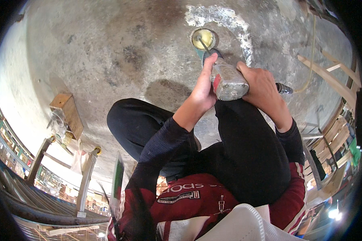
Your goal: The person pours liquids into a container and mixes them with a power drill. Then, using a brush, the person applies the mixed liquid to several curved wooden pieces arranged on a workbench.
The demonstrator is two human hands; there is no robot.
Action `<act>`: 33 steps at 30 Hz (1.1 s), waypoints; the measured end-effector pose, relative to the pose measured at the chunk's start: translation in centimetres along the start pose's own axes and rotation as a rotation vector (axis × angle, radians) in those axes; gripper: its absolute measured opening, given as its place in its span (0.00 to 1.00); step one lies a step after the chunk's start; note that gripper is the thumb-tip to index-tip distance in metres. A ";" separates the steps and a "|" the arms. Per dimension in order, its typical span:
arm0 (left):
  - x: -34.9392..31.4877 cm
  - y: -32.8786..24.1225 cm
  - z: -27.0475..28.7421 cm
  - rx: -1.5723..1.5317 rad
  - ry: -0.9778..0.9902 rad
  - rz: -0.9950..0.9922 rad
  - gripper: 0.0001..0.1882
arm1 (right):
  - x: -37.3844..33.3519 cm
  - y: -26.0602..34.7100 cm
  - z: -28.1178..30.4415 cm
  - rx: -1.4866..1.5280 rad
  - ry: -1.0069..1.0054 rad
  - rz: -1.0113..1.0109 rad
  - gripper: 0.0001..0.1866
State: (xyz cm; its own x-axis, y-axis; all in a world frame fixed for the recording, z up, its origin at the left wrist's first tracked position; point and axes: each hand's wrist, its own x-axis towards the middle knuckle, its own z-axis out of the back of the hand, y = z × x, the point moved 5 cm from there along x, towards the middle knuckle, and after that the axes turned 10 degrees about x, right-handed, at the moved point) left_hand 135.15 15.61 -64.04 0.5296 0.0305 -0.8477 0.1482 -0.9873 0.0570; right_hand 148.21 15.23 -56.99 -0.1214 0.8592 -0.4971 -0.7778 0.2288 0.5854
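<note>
Both of my hands grip a worn grey air drill (232, 82) with a red patch on its side. My left hand (205, 86) wraps its left side, the thumb lying along the top toward the front. On the other side my right hand (262, 85) is closed around the drill, its grip hidden beneath the palm. A thin metal rod (204, 45) runs from the drill's nose into a small round can (192, 39). Pale yellow, smooth-looking material (207, 37) fills the can, and the rod's end is in it. The can stands on the concrete floor.
A hose (309, 74) leads from a dark coupling (284, 88) right of my hand. White dried splatter (223, 17) marks the concrete floor (108, 52). Wooden strips (330, 74) stand at the right. A wooden block (70, 116) and a wheeled metal frame (86, 180) are at the left.
</note>
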 end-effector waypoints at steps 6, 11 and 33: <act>-0.1 0.1 -0.3 0.001 0.010 -0.009 0.28 | -0.3 -0.5 -0.3 -0.015 0.006 -0.012 0.24; 0.0 0.0 -0.2 0.006 0.028 -0.015 0.28 | -0.1 -0.4 -0.3 0.009 -0.009 0.006 0.25; 0.4 0.6 0.2 0.007 0.024 0.005 0.29 | -0.1 -0.2 0.0 -0.009 0.016 0.009 0.21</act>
State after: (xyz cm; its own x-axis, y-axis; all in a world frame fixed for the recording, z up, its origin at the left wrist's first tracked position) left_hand 135.23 14.99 -64.46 0.5507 0.0290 -0.8342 0.1392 -0.9886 0.0575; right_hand 148.37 15.08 -57.05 -0.1379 0.8537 -0.5022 -0.7821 0.2173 0.5841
